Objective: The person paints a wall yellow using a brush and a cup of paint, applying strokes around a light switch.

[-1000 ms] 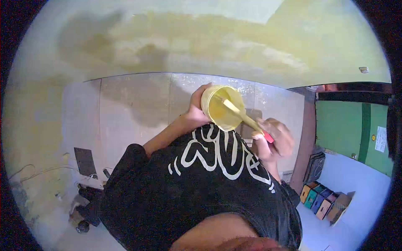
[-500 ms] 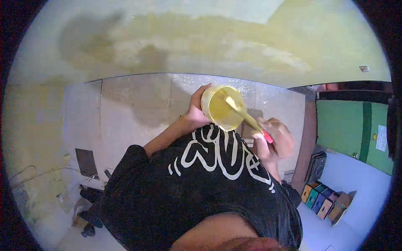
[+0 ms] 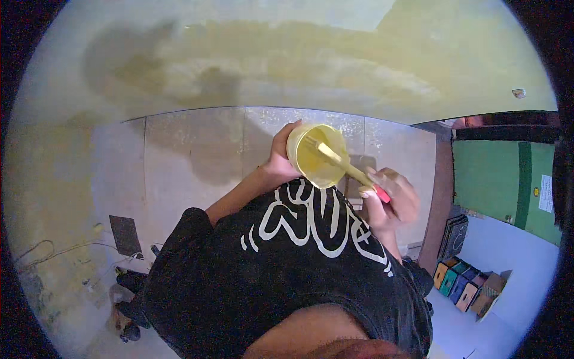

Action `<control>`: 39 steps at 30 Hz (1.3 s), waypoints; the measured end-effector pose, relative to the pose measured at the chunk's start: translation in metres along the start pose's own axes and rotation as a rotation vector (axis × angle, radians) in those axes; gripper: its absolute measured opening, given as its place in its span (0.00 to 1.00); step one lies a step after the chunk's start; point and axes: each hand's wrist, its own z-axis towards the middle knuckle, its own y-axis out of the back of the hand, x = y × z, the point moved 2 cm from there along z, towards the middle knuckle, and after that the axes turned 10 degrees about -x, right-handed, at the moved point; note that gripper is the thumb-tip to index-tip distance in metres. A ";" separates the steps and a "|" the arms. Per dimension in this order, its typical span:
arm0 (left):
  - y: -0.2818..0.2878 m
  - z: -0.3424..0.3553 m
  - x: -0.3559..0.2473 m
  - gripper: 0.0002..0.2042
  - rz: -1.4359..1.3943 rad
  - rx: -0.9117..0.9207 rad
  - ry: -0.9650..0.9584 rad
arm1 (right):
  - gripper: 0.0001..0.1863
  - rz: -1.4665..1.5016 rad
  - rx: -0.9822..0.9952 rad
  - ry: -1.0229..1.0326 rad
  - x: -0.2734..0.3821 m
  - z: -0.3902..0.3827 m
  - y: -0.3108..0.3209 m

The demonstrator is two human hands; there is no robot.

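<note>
My left hand [image 3: 281,158] is wrapped around the side of a round tub [image 3: 293,148] of yellow paint, its open top facing up toward me. In my right hand [image 3: 397,200] is a paintbrush [image 3: 351,170], gripped by its handle, which has a red end and yellow paint along its length. The brush slants across the tub's right rim, with its head inside the tub near the inner wall. How deep the bristles sit in the paint I cannot tell.
Ahead stands a wall [image 3: 269,51] with patchy yellow paint, above a tiled floor [image 3: 191,134]. To the right are a green door [image 3: 484,179] and several coloured drawers [image 3: 460,284]. Cables [image 3: 78,244] and a dark square panel [image 3: 125,236] lie at the left.
The brush head has shifted slightly left inside the tub, and the right hand has moved a little with it. My left hand and the tub stay nearly in place.
</note>
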 end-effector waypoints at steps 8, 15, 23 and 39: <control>-0.001 -0.009 0.013 0.49 0.026 -0.064 0.003 | 0.17 -0.014 0.027 -0.047 0.002 0.003 0.004; -0.002 -0.003 0.005 0.50 0.140 -0.020 -0.094 | 0.15 -0.021 -0.013 -0.092 0.003 0.002 0.004; -0.005 -0.021 0.040 0.46 -0.191 0.017 0.367 | 0.05 0.110 -0.102 -0.421 -0.034 -0.034 -0.003; -0.018 -0.014 -0.025 0.26 -1.022 0.010 1.102 | 0.08 0.185 0.220 -0.529 -0.018 -0.025 -0.002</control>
